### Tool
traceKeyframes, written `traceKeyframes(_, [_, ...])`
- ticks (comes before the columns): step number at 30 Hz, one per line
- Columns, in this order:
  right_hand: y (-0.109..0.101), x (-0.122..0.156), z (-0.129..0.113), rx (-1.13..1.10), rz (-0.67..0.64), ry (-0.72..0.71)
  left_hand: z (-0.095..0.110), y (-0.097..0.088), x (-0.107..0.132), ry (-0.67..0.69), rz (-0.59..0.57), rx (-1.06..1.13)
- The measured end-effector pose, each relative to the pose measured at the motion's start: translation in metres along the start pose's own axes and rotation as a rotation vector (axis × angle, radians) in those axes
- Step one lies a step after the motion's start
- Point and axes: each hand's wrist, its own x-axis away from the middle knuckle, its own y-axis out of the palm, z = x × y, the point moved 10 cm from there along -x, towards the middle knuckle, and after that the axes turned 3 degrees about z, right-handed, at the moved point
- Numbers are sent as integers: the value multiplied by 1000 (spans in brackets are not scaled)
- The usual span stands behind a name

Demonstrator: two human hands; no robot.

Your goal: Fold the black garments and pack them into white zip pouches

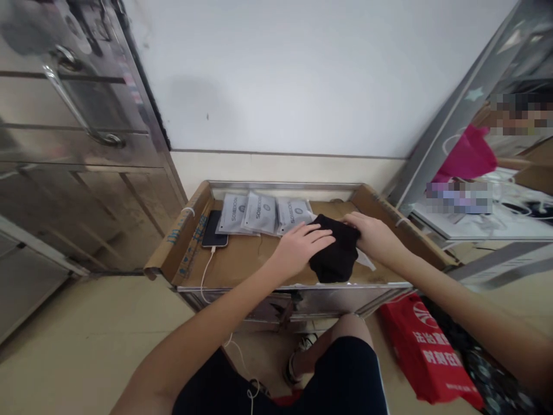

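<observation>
A folded black cloth (pixel 336 257) lies near the front edge of a cardboard-lined metal table (pixel 242 262). My left hand (pixel 298 248) rests flat on the cloth's left part, fingers stretched out. My right hand (pixel 371 235) presses on the cloth's right upper edge, fingers curved over it. A bit of clear or white wrapper (pixel 366 261) sticks out under the cloth on the right. Behind the cloth lie three silver-grey sealed packets (pixel 261 214) in a row.
A black phone (pixel 215 229) lies at the table's left, a white cable (pixel 206 271) running off the front edge. A steel cabinet (pixel 73 144) stands at the left. A red bag (pixel 425 349) sits on the floor at the right. My knees are under the table.
</observation>
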Motion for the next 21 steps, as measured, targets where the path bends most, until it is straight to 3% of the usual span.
traceKeyframes(3, [-9,-1,2,-43,62,31,5,27,-8,52,-84,15])
traceKeyframes(6, [-5,-4,1,-131,27,75,13,42,-6,52,-60,40])
traceKeyframes(9, [-1,-7,-3,-98,-10,89,18,48,-2,37,5,62])
traceKeyframes(14, [5,-7,-6,-211,-97,145,5,51,6,-73,125,67])
traceKeyframes(18, [11,-4,-35,-182,-146,84,33,74,4,156,-50,98])
traceKeyframes(19, [13,-4,-42,-144,-156,72,35,80,3,166,-94,101])
traceKeyframes(21, [16,-3,-49,-98,-179,66,24,91,1,37,-158,89])
